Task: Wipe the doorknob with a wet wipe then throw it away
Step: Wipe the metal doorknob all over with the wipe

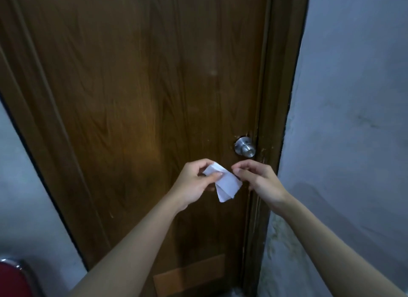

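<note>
A brown wooden door (136,97) fills most of the view, shut against its frame (276,97), with pale blue-grey walls (353,97) on either side. A lighter wooden patch (189,272) sits low on the door. In the bottom left corner a red seat with a shiny metal rim (11,276) is cut off by the edge and too blurred to identify further.

The silver doorknob (245,146) sits near the door's right edge, uncovered, with nothing in front of it. Just below and left of it, both hands hold a folded white wipe (227,184) in the air, clear of the knob. The left hand (194,184) pinches its upper left part between thumb and fingers (215,175); the right hand (260,181) has its fingers narrowed on the right edge. The right fingertips partly hide that corner. No writing can be read anywhere.
</note>
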Tool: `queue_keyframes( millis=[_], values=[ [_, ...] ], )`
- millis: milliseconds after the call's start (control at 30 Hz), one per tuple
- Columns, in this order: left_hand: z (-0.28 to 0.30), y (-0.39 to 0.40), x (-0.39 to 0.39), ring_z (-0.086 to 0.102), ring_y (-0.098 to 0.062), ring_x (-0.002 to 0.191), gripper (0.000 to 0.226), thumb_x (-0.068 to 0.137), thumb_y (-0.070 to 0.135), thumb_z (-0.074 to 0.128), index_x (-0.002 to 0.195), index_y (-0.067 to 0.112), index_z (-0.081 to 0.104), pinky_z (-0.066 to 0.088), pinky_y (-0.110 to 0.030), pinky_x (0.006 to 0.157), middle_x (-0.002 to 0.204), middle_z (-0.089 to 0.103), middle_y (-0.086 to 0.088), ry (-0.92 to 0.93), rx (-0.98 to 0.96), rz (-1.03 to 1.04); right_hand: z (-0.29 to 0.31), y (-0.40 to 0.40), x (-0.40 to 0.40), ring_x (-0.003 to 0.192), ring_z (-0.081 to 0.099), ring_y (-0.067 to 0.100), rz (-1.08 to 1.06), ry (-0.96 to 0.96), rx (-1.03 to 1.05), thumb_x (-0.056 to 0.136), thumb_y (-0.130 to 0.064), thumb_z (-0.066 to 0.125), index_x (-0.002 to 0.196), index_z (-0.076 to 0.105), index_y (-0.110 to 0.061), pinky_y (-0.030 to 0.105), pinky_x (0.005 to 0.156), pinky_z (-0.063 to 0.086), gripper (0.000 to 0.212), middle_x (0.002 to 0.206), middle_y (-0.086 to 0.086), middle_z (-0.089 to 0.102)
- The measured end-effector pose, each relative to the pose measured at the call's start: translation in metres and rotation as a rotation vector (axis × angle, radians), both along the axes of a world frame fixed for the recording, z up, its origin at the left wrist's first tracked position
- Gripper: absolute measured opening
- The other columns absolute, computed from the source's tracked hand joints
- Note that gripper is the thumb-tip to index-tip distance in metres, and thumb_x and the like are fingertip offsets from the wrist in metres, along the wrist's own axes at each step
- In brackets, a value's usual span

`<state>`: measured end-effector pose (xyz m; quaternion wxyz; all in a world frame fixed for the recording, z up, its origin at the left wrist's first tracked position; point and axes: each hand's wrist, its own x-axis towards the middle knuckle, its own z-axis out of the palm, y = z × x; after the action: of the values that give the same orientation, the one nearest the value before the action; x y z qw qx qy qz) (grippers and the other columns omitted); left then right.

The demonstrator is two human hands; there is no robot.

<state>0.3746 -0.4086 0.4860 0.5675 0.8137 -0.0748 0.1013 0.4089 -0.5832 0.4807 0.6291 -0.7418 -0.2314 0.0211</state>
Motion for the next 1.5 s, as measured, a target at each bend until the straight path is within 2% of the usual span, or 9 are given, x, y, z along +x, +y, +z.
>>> queue_keyframes(
  millis=[100,400,500,733,867,1033,1267,1400,1500],
  values=[
    [0.003,-0.014,0.010,0.065,-0.012,0.088,0.014,0.081,0.018,0.066,0.091,0.026,0.063,0.055,-0.025,0.072,0.093,0.068,0.003,-0.053,-0.008,0.002,-0.002,-0.002,0.004,0.098,0.061,0.013,0.110,0.041,0.062,0.087,-0.018,0.059,0.112,0.063,-0.019,0.024,0.079,0.048,0.025,0.104,0.001,0.065],
    [-0.001,-0.022,0.067,0.061,-0.008,0.063,0.014,0.078,0.024,0.069,0.090,0.019,0.065,0.044,-0.016,0.053,0.086,0.068,-0.003,0.025,-0.028,0.092,-0.030,-0.012,0.044,0.100,0.067,0.019,-0.001,0.277,0.266,0.088,-0.002,0.053,0.111,0.066,-0.021,0.030,0.076,0.054,0.032,0.107,0.004,0.070],
    [0.004,-0.017,0.095,0.065,-0.014,0.074,0.004,0.084,0.022,0.062,0.084,0.024,0.065,0.051,-0.027,0.066,0.088,0.068,0.000,0.083,-0.058,0.086,-0.025,-0.019,0.071,0.100,0.067,0.019,-0.111,0.297,0.282,0.088,0.006,0.047,0.111,0.061,-0.028,0.033,0.080,0.056,0.044,0.111,0.000,0.066],
    [0.001,-0.020,0.183,0.061,-0.010,0.090,0.019,0.080,0.018,0.065,0.099,0.021,0.063,0.049,-0.022,0.079,0.098,0.064,0.003,0.073,0.077,0.022,0.006,-0.027,0.147,0.085,0.060,0.010,-0.468,-0.035,-0.011,0.089,-0.002,0.048,0.108,0.064,-0.018,0.026,0.071,0.051,0.030,0.094,-0.002,0.066],
    [-0.014,-0.033,0.216,0.062,-0.014,0.085,0.041,0.075,0.022,0.071,0.113,0.018,0.058,0.053,-0.026,0.076,0.113,0.058,0.000,0.000,0.283,-0.018,0.009,-0.022,0.190,0.097,0.059,0.015,-0.453,-0.329,-0.368,0.090,-0.006,0.052,0.118,0.061,-0.008,0.010,0.074,0.045,0.030,0.114,0.010,0.066],
    [-0.033,-0.042,0.239,0.056,-0.012,0.096,0.053,0.067,0.039,0.075,0.114,0.024,0.054,0.054,-0.037,0.083,0.108,0.054,0.007,-0.075,0.412,0.056,-0.021,-0.007,0.216,0.122,0.050,0.025,-0.350,-0.468,-0.701,0.085,-0.009,0.059,0.130,0.048,-0.011,0.035,0.103,0.044,0.047,0.138,0.010,0.048],
    [-0.043,-0.053,0.241,0.056,-0.007,0.085,0.045,0.074,0.033,0.070,0.115,0.021,0.056,0.053,-0.026,0.075,0.110,0.061,0.002,-0.212,0.527,0.115,-0.086,-0.010,0.208,0.117,0.056,0.033,-0.487,-0.650,-0.539,0.081,0.004,0.054,0.126,0.052,0.000,0.037,0.093,0.044,0.045,0.126,0.021,0.059],
    [-0.041,-0.056,0.239,0.055,-0.008,0.094,0.047,0.073,0.034,0.072,0.115,0.021,0.056,0.050,-0.025,0.078,0.113,0.061,0.002,-0.209,0.550,0.133,-0.080,-0.016,0.201,0.107,0.062,0.026,-0.580,-0.599,-0.309,0.083,-0.005,0.046,0.115,0.059,0.006,0.002,0.096,0.034,0.036,0.113,0.021,0.067],
    [-0.039,-0.058,0.238,0.055,-0.009,0.096,0.045,0.074,0.032,0.071,0.115,0.022,0.056,0.048,-0.023,0.077,0.114,0.060,0.001,-0.208,0.579,0.142,-0.068,-0.014,0.210,0.114,0.055,0.016,-0.548,-0.560,-0.226,0.084,-0.012,0.038,0.117,0.058,0.006,-0.004,0.097,0.028,0.042,0.117,0.020,0.064]
  ],
)
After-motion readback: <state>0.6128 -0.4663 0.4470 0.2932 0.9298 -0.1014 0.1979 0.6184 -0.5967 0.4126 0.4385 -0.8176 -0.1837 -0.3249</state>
